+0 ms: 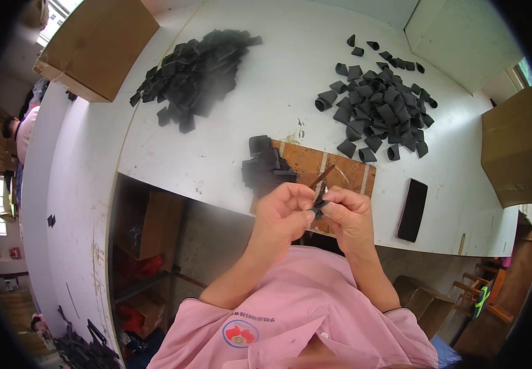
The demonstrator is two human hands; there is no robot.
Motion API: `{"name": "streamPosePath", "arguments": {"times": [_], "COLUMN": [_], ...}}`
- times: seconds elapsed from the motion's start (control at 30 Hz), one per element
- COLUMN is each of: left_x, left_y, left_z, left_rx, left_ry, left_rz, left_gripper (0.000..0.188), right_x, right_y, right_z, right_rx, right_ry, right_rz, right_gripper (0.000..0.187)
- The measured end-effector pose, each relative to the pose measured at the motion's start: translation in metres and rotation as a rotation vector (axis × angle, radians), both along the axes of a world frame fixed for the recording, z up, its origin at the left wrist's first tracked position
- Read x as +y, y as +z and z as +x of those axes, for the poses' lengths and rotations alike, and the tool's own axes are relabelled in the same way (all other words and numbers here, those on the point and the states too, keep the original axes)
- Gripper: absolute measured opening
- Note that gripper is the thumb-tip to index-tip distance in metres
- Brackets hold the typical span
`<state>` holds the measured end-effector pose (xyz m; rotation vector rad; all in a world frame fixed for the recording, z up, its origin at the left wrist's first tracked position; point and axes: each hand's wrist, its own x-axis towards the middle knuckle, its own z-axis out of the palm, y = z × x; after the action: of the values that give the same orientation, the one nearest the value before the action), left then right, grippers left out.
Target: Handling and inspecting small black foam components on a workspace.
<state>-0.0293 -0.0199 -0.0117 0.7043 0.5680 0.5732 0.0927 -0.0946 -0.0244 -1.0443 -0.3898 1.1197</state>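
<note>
My left hand (pixel 284 212) and my right hand (pixel 349 215) meet over the table's near edge. Between their fingertips is a small black piece (pixel 319 206), pinched from both sides and mostly hidden. A thin brown stick (pixel 321 177) slants up from beside the left fingers; whether a finger holds it I cannot tell. Below the hands lies an orange-brown board (pixel 303 158) with pale strips. Flat black pieces (pixel 263 163) are heaped at its left end, close to my left hand.
At the far left is a big pile of flat black pieces (pixel 198 77). Rolled, tube-like black pieces (pixel 383 107) lie heaped at the right. A black phone (pixel 412 210) rests near the right edge. Cardboard boxes (pixel 103 46) flank the white table (pixel 186 166). Another person (pixel 26 132) is at far left.
</note>
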Motion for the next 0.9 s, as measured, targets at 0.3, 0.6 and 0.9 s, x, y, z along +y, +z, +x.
{"name": "streamPosePath", "arguments": {"times": [0.3,0.6,0.9], "left_x": [-0.005,0.042,0.039], "left_y": [0.0,-0.001,-0.002], "left_z": [0.02,0.019,0.027], "left_rx": [0.239,-0.684,-0.112], "left_ry": [0.402,-0.219,0.069], "left_rz": [0.569,-0.556,-0.033], "left_gripper": [0.017,0.025,0.024], "right_x": [0.008,0.043,0.036], "right_y": [0.014,0.027,0.027], "right_z": [0.013,0.043,0.038], "right_rx": [0.079,-0.057,-0.36], "right_ry": [0.314,0.402,0.294], "right_rz": [0.02,0.048,0.0], "right_gripper": [0.019,0.025,0.025]}}
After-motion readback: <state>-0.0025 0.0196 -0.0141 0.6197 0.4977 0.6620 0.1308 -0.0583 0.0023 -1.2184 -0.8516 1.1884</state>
